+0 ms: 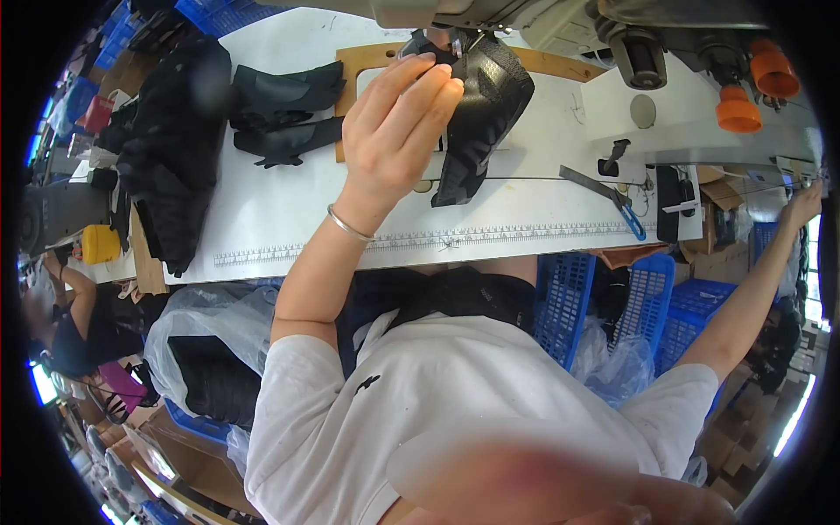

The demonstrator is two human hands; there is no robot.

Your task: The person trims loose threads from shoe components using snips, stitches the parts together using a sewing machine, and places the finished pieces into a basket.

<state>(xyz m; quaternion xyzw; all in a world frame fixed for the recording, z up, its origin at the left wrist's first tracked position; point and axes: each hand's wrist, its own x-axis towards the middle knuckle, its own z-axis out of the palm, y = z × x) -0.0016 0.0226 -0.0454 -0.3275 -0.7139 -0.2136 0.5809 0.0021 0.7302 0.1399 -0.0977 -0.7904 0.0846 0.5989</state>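
Note:
My left hand (394, 131), with a bangle at the wrist, is under the sewing machine head (490, 13). Its fingers are pressed together at the near end of a shiny black piece (481, 96), close to the needle; the thumb is mostly hidden. The piece hangs over the white work surface toward me. My right hand (801, 208) is stretched out to the far right, raised beside the machine's end, and its fingers are too small to make out. Left of my left hand lie several dark cut pieces (289, 87).
Blue-handled scissors (632, 219) lie right of centre, beyond a printed ruler strip (394, 245) at the table edge. A black fabric pile (171, 149) is at the left. Orange thread cones (739, 109) stand upper right. Blue crates (560, 306) sit below. Another person (74, 306) is far left.

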